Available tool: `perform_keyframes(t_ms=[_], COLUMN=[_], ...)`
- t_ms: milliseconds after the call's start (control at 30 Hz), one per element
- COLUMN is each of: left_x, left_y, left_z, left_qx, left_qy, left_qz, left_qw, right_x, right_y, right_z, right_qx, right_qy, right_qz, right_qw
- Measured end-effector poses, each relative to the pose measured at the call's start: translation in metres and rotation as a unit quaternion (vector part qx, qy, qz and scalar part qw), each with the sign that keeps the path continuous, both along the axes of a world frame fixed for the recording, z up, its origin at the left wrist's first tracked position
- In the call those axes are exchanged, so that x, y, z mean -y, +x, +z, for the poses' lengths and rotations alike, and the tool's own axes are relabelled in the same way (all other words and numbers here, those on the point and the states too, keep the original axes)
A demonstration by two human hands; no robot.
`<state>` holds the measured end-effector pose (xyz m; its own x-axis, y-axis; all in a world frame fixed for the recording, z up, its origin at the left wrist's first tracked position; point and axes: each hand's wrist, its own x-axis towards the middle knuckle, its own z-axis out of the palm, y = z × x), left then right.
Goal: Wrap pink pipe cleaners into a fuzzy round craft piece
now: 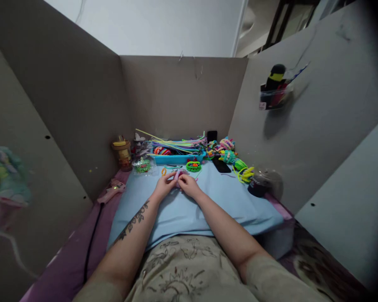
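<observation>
Over the light blue cloth (189,209), both of my hands meet around a small lilac and pink fuzzy piece (177,175) that looks like pipe cleaner work. My left hand (164,186) pinches it between thumb and fingers from the left. From the right, my right hand (189,184) grips it with closed fingertips. Much of the piece is hidden by my fingers. Just beyond lies a green round pipe cleaner craft (193,166) with coloured bits inside. A small orange loop (164,171) rests near my left fingers.
At the back, a blue tray (179,159) holds many pipe cleaners (182,144). A brown cup (122,155) and a pink glue gun (111,192) are on the left. Toward the right are a black phone (221,165), yellow pipe cleaner pieces (246,174) and a dark cap (258,186). Grey panels enclose three sides.
</observation>
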<state>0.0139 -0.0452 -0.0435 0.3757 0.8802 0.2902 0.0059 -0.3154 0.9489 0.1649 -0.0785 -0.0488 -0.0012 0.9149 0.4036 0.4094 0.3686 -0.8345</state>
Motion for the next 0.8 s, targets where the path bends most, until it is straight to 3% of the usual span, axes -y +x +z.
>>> perform_keyframes(t_ms=[333, 800], left_x=[0.0074, 0.0021], left_y=[0.0007, 0.0029], left_z=[0.0061, -0.0009], left_qx=[-0.048, -0.037], left_qy=[0.061, 0.052], left_qz=[0.038, 0.039], left_qw=[0.996, 0.997], right_x=[0.0002, 0.0000], right_y=[-0.0001, -0.0030], right_z=[0.0051, 0.0031], right_qx=[0.076, 0.094], right_qy=[0.098, 0.140], right_qz=[-0.014, -0.006], right_qw=[0.992, 0.986])
